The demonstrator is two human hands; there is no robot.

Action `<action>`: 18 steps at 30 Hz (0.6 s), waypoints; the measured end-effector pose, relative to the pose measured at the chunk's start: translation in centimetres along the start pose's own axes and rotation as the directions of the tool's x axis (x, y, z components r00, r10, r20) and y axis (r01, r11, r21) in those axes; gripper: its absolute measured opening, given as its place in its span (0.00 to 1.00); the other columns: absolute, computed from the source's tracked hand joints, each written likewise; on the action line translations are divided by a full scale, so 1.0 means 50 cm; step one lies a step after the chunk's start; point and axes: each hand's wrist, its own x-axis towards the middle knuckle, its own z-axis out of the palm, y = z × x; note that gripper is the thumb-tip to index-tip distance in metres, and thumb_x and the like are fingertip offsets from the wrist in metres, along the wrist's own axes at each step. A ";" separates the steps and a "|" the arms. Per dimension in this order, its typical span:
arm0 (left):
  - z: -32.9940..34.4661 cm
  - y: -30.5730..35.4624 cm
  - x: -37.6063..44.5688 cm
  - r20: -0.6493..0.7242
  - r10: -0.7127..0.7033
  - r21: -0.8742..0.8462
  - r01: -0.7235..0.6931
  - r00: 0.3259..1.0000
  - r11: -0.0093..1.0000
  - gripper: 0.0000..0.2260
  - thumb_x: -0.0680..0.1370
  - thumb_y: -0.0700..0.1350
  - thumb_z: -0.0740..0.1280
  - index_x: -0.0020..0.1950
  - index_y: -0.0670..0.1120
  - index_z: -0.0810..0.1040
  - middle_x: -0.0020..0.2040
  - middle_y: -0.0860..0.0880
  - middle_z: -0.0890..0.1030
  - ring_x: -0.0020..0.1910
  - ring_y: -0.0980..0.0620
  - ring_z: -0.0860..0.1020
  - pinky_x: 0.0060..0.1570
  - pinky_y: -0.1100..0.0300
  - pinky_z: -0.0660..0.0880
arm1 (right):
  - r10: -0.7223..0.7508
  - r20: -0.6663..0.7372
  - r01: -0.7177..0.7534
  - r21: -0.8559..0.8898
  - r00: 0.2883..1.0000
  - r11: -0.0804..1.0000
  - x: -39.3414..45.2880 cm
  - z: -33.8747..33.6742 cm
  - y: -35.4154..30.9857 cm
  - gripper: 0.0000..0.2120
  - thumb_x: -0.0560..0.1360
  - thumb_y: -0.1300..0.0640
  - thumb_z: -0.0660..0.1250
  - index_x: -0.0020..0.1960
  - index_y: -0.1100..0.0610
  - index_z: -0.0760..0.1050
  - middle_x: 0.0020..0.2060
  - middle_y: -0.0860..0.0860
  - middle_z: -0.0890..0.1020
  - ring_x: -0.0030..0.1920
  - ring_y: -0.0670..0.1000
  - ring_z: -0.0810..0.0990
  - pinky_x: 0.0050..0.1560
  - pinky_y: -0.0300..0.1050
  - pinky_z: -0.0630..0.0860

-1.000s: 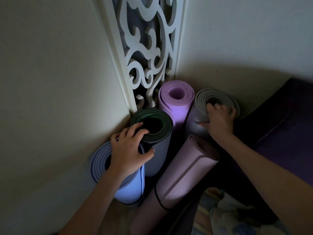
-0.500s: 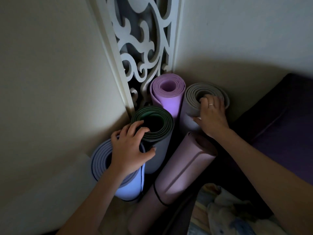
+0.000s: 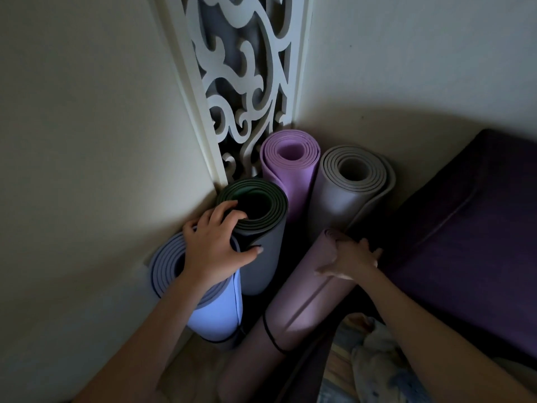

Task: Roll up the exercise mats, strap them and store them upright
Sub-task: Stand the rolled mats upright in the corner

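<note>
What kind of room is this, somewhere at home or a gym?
Probably a corner of a home, not a gym: plain cream walls meet at a carved white scrollwork panel, rolled mats stand in the corner, and a dark purple cushion lies beside them.

dim cream walls (image 3: pixel 87 126), white fretwork panel (image 3: pixel 247 82)

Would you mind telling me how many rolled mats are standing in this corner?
5: blue mat by the left wall, dark grey mat beside it, lilac mat at the screen, grey mat rightward, mauve mat leaning in front.
</note>
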 end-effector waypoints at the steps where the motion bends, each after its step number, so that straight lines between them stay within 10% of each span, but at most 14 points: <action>1: 0.000 -0.002 -0.003 -0.002 0.002 -0.001 -0.002 1.000 1.000 0.31 0.62 0.70 0.59 0.58 0.55 0.75 0.69 0.56 0.70 0.65 0.50 0.72 0.59 0.46 0.62 | -0.024 -0.019 0.024 0.024 1.000 0.999 -0.011 -0.003 -0.004 0.45 0.62 0.31 0.71 0.73 0.48 0.63 0.72 0.47 0.66 0.74 0.57 0.57 0.71 0.67 0.48; 4: -0.005 -0.004 -0.011 -0.003 0.010 0.006 -0.010 1.000 1.000 0.30 0.63 0.70 0.59 0.58 0.55 0.76 0.69 0.56 0.70 0.65 0.49 0.72 0.59 0.46 0.62 | -0.043 -0.301 0.070 0.081 0.953 0.994 -0.082 -0.051 -0.020 0.30 0.64 0.35 0.72 0.61 0.47 0.72 0.60 0.46 0.78 0.68 0.51 0.70 0.73 0.61 0.49; 8: -0.011 0.001 -0.025 0.007 0.010 0.015 -0.010 1.000 1.000 0.29 0.64 0.69 0.59 0.58 0.54 0.76 0.68 0.54 0.71 0.65 0.48 0.72 0.57 0.45 0.64 | -0.273 -0.769 0.187 -0.201 0.578 0.962 -0.173 -0.107 0.003 0.19 0.63 0.43 0.76 0.48 0.49 0.74 0.42 0.46 0.80 0.53 0.53 0.77 0.62 0.60 0.60; 12: -0.019 0.019 -0.027 0.059 0.004 0.042 -0.006 0.998 0.999 0.29 0.65 0.68 0.62 0.61 0.54 0.75 0.69 0.54 0.69 0.67 0.46 0.70 0.59 0.44 0.63 | -0.273 -0.525 0.099 -0.336 0.806 0.937 -0.159 -0.060 0.029 0.21 0.68 0.37 0.71 0.53 0.47 0.71 0.47 0.44 0.79 0.56 0.49 0.75 0.62 0.53 0.61; 18: -0.037 0.074 -0.005 0.347 -0.167 0.256 0.078 0.923 0.964 0.32 0.72 0.57 0.69 0.73 0.57 0.61 0.73 0.51 0.59 0.71 0.38 0.58 0.69 0.34 0.54 | -0.262 -0.456 0.161 -0.248 0.851 0.955 -0.121 -0.062 -0.063 0.33 0.72 0.39 0.68 0.69 0.52 0.60 0.66 0.49 0.71 0.70 0.52 0.63 0.68 0.62 0.56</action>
